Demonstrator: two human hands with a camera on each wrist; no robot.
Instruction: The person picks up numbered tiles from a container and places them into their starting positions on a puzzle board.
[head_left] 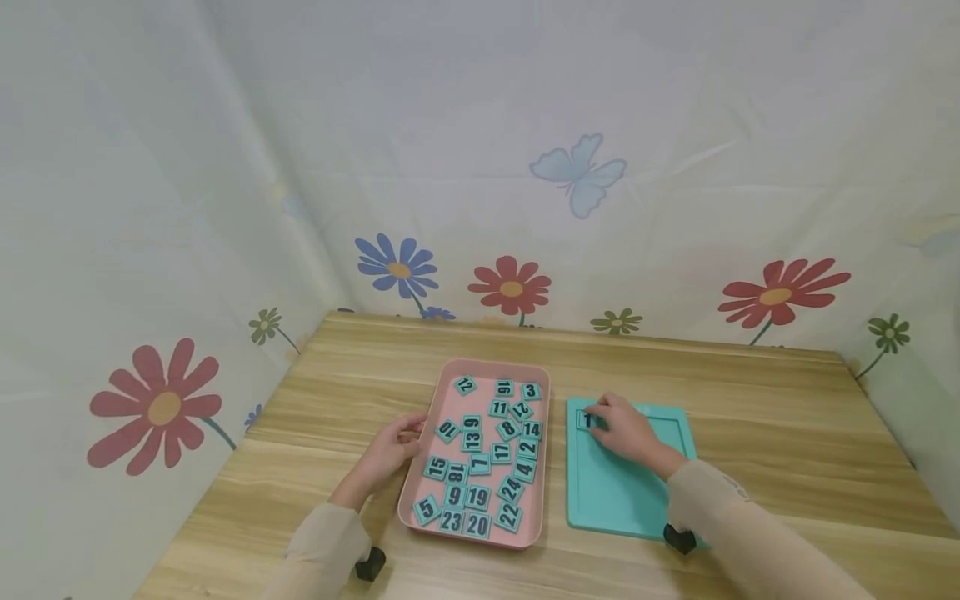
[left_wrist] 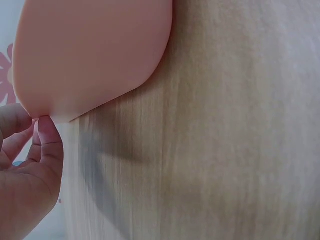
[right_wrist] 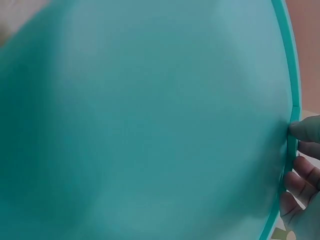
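Observation:
A pink tray [head_left: 483,373] lies on the wooden table, with several teal number tiles [head_left: 477,498] scattered in it, some turned sideways. My left hand [head_left: 388,454] is at the tray's left side; in the left wrist view its thumb and finger pinch the edge of the pink tray [left_wrist: 95,50]. To the right lies a flat teal board [head_left: 611,492] with a raised border. My right hand [head_left: 626,429] is over its upper left corner, holding the tile marked 1 [head_left: 585,420] between thumb and fingers. The right wrist view shows those fingers at the board's border [right_wrist: 292,95], with the tile hidden.
Wooden table [head_left: 360,358] surrounds the tray and board. Behind it hangs a pale curtain [head_left: 420,150] printed with flowers and a butterfly. A narrow strip of table separates the tray from the board.

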